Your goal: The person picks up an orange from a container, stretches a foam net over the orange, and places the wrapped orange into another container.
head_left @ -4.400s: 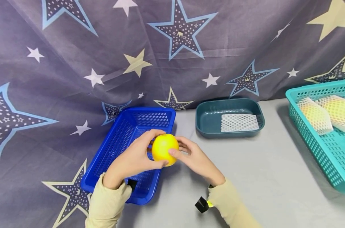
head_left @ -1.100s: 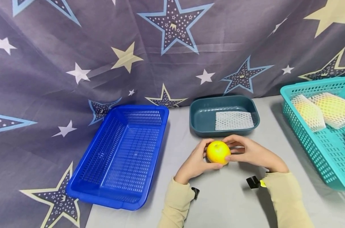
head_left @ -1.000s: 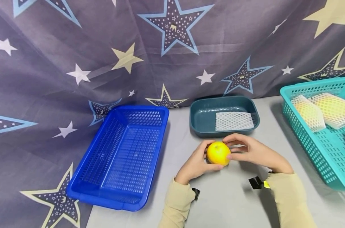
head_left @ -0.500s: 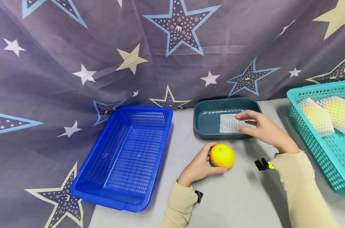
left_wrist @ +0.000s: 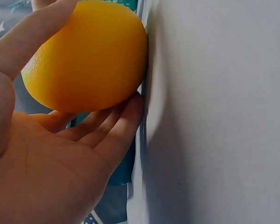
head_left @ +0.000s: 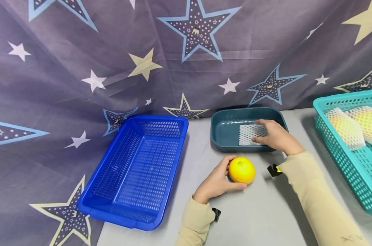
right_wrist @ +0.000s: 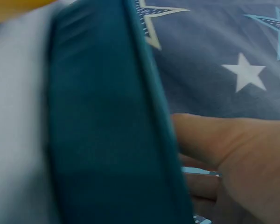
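Note:
A yellow orange (head_left: 242, 170) sits on the grey tabletop, with my left hand (head_left: 218, 179) cupped round its left side, thumb in front and fingers behind. In the left wrist view, the orange (left_wrist: 95, 56) lies between thumb and curved fingers. My right hand (head_left: 276, 135) reaches over the near rim of the dark teal tray (head_left: 227, 130), thumb and fingers spread apart over a white foam fruit net (head_left: 248, 133). In the right wrist view the tray wall (right_wrist: 102, 121) hides the net and part of the right hand (right_wrist: 242, 163).
An empty blue basket (head_left: 139, 171) stands on the left. At the right edge, a turquoise basket (head_left: 342, 153) holds fruits in white foam nets (head_left: 347, 128). A star-patterned cloth (head_left: 118, 51) hangs behind the table.
Both hands brought the orange from over the blue basket rightward and set it on the table. The right hand then left it and moved to the teal tray; the left hand stays at the orange.

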A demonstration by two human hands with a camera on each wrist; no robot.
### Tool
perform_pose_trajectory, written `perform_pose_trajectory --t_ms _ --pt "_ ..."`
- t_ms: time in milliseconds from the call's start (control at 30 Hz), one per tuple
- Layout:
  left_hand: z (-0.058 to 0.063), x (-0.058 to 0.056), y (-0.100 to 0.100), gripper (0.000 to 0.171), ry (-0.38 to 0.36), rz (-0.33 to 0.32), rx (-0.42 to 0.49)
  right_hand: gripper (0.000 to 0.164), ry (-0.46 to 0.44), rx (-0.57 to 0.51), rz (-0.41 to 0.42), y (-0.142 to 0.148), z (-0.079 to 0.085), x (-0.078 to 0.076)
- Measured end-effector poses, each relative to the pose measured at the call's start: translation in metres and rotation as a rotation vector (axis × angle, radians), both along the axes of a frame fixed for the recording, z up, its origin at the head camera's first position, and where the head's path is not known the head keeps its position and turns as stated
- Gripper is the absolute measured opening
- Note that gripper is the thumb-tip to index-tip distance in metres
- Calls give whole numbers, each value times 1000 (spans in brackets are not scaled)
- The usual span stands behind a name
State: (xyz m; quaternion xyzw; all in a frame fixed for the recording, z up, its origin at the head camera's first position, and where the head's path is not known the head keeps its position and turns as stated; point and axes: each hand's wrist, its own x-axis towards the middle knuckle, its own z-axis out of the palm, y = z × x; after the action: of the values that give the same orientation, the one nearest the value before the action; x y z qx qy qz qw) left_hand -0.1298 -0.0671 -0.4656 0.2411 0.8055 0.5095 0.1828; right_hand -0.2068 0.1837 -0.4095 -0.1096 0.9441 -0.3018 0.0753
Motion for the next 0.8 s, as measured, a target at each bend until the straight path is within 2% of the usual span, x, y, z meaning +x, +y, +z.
perform_pose_trajectory --t_ms 200,300,433,600,700,800 --pt "-1 1 1 82 -3 1 -1 56 -15 43 -17 -2 -8 -3" --pt "-1 1 1 80 -3 6 -3 54 4 81 -25 -4 -10 -4" --pt "0 0 0 80 2 12 -7 65 39 144 -36 -6 -11 -10" --pt "0 1 0 80 0 9 -7 73 -11 163 -39 -6 -14 -17" --pt "0 1 0 80 0 7 -4 63 -40 148 -45 -5 -14 -18" --pt "0 1 0 80 -1 9 -2 36 -24 126 -66 -6 -15 -17"
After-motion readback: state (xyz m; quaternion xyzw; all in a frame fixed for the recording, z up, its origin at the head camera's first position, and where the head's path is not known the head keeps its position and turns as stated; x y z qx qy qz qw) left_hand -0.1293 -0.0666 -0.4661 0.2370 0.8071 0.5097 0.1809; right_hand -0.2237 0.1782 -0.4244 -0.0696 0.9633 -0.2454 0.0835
